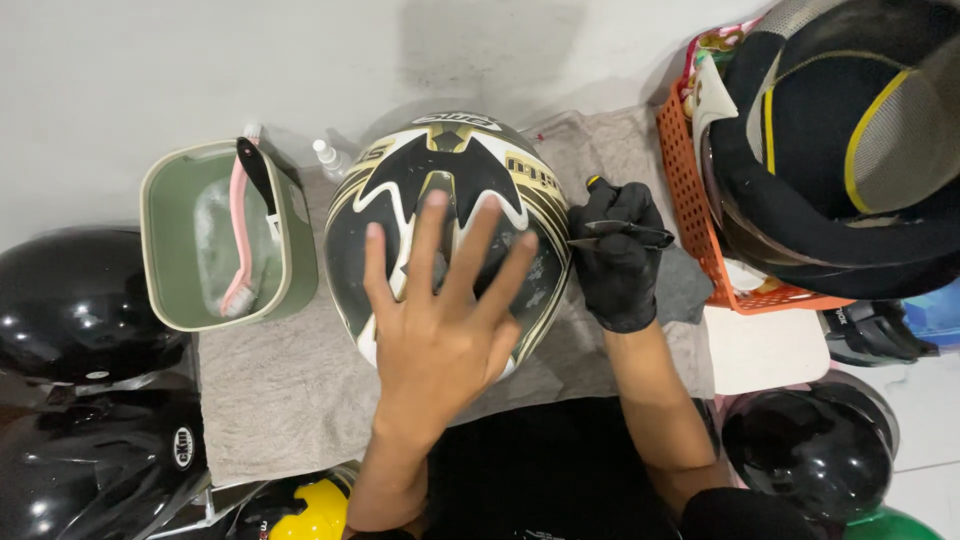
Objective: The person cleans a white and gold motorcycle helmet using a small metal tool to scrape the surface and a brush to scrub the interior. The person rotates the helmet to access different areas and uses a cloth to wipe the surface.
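1. Your left hand (440, 320) is bare and lies flat on the black, white and gold helmet (447, 225), fingers spread wide over its crown, gripping nothing
2. The helmet sits directly under that palm, resting on a grey towel (290, 390) spread over the floor
3. Your right hand (620, 262) wears a black glove and is closed around a thin dark tool (620, 234), whose pointed end reaches toward the helmet's side, just beside your left fingertips
4. Whether the tool's tip touches the shell cannot be told
5. Out past your left hand stands a green tub (225, 238) with a pink brush (240, 245) leaning inside it; a small clear bottle (328, 158) stands between tub and helmet
6. Beyond your right hand an orange basket (690, 215) holds a large black helmet (850, 150) with yellow trim
7. More glossy black helmets (85, 310) lie further out on the left side, well apart from both hands
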